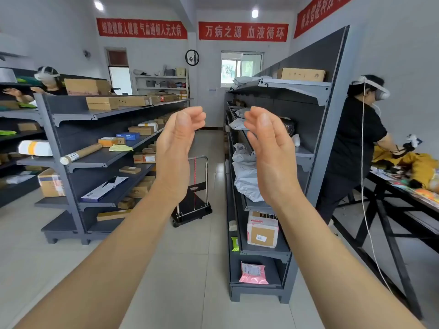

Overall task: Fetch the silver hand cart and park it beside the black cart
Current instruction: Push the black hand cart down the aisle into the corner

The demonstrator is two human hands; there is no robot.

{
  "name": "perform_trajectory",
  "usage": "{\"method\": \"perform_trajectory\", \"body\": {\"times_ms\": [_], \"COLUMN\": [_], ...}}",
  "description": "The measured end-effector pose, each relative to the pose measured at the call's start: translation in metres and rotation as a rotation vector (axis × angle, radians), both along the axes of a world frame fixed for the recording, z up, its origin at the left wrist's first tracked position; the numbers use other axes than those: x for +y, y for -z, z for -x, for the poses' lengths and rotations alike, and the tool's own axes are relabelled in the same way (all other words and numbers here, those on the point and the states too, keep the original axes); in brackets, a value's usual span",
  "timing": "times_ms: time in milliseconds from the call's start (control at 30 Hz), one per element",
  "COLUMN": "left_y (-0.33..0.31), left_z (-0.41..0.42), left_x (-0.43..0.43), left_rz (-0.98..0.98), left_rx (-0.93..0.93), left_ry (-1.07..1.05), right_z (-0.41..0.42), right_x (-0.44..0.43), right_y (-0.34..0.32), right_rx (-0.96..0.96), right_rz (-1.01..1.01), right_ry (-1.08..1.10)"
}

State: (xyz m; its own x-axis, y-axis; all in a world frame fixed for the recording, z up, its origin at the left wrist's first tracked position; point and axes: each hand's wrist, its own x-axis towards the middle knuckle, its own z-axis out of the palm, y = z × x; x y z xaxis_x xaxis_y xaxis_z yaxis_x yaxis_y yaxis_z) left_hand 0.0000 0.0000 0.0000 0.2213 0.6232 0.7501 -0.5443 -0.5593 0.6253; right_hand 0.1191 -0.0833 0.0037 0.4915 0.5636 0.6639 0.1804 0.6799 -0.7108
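Together, both hands, left (177, 148) and right (270, 150), hover raised, palms facing, fingers loosely curled, holding nothing.

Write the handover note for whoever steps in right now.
Hands: left hand and right hand are raised in front, open and empty.
Things: one cart, black deck with a silver handle, stands ahead between the shelves, untouched. No second cart in view.
Done: nothing.
Left: everything. Work out which cart this is, find the other, park them side by side.
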Motion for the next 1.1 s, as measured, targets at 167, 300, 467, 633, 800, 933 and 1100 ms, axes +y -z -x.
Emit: {"method": "perform_trajectory", "body": {"times_ms": [167, 300, 467, 633, 800, 933, 1100], "left_y": [0.0, -0.002, -0.005, 0.003, 0.008, 0.013, 0.011], "left_z": [-0.036, -0.067, -0.101, -0.12, -0.131, -0.139, -0.145], "left_x": [0.022, 0.048, 0.079, 0.106, 0.139, 0.173, 0.223], "left_rz": [0.019, 0.022, 0.016, 0.067, 0.067, 0.057, 0.034], "left_rx": [0.017, 0.009, 0.027, 0.035, 0.045, 0.027, 0.009], "left_ry": [-0.024, -0.052, -0.093, -0.102, -0.116, -0.105, -0.08], "right_z": [-0.037, -0.074, -0.115, -0.138, -0.148, -0.155, -0.159], "right_x": [0.029, 0.061, 0.092, 0.123, 0.158, 0.192, 0.241], "right_y": [0.002, 0.003, 0.003, 0.011, 0.018, 0.021, 0.016], "right_rx": [-0.011, 0.0, 0.023, 0.032, 0.02, 0.041, 0.048], "right_rz": [0.019, 0.028, 0.022, 0.036, 0.039, 0.046, 0.031], "right_ry": [-0.029, -0.054, -0.083, -0.106, -0.127, -0.11, -0.09]}}
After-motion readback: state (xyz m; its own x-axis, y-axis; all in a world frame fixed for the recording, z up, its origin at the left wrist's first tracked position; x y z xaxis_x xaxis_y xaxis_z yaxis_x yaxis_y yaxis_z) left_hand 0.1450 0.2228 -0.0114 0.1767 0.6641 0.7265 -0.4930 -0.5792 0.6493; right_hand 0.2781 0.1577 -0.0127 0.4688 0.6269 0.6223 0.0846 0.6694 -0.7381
